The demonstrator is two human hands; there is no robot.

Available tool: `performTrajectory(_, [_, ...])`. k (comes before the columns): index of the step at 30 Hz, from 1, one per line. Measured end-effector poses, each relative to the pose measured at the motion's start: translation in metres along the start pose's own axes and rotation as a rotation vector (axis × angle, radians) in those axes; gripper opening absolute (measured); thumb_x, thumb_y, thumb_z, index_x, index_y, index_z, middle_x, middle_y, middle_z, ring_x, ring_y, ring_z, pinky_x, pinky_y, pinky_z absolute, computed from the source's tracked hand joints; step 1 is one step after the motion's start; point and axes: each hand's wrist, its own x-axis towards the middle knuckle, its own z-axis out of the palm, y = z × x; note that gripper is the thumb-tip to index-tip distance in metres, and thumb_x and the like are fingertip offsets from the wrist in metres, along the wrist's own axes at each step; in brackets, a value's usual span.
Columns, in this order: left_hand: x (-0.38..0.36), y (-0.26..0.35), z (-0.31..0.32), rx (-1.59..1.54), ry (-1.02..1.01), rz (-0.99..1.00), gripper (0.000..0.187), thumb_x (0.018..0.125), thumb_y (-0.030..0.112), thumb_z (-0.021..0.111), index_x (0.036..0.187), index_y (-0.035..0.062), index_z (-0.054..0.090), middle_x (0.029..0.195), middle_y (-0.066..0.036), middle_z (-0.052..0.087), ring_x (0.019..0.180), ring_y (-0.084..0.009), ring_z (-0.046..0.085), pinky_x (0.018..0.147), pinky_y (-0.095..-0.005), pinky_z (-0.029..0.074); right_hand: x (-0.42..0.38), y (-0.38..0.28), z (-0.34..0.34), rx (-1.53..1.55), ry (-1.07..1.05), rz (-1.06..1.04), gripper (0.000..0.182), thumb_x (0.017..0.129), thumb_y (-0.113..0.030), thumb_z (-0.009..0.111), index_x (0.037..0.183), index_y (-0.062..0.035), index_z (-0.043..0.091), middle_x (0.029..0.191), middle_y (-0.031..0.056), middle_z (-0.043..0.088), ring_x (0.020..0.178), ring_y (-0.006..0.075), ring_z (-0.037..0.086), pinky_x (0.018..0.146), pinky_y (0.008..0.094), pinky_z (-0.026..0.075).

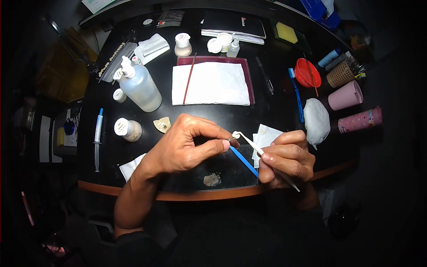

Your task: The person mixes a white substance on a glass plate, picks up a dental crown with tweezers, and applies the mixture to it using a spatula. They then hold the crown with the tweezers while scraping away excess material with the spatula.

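My left hand [189, 144] pinches a small metal piece at its fingertips, beside a small whitish object [236, 135] too small to make out fully. In my right hand [287, 158] is a white pointed tool [255, 148], its bent tip touching or very near the whitish object. A blue stick [243, 161] slants down from near the left fingertips toward the right hand; which hand holds it, if either, I cannot tell. Behind the hands, a brown-handled brush [190, 78] lies across white folded tissue [218, 84].
A large spray bottle [144, 89], a lidded jar [129, 129] and a syringe [98, 138] stand or lie at left. To the right are a red bowl [307, 73], a blue toothbrush [296, 95], a white bundle [316, 120] and a pink cup [345, 95]. The wooden table edge [213, 194] runs nearest me.
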Motion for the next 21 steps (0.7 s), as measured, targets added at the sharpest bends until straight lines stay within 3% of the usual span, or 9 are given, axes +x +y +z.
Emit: performTrajectory(21, [-0.0002, 0.0008, -0.0003, -0.01, 0.003, -0.024, 0.022, 0.095, 0.015, 0.071, 0.105, -0.0005, 0.084, 0.078, -0.012, 0.076, 0.067, -0.0113, 0.064, 0.06, -0.0278, 0.047, -0.0023, -0.0028, -0.0024, 0.008, 0.002, 0.012, 0.017, 0.088, -0.011, 0.085, 0.102, -0.0089, 0.076, 0.089, 0.0003, 0.074, 0.077, 0.0157, 0.064, 0.068, 0.0261, 0.05])
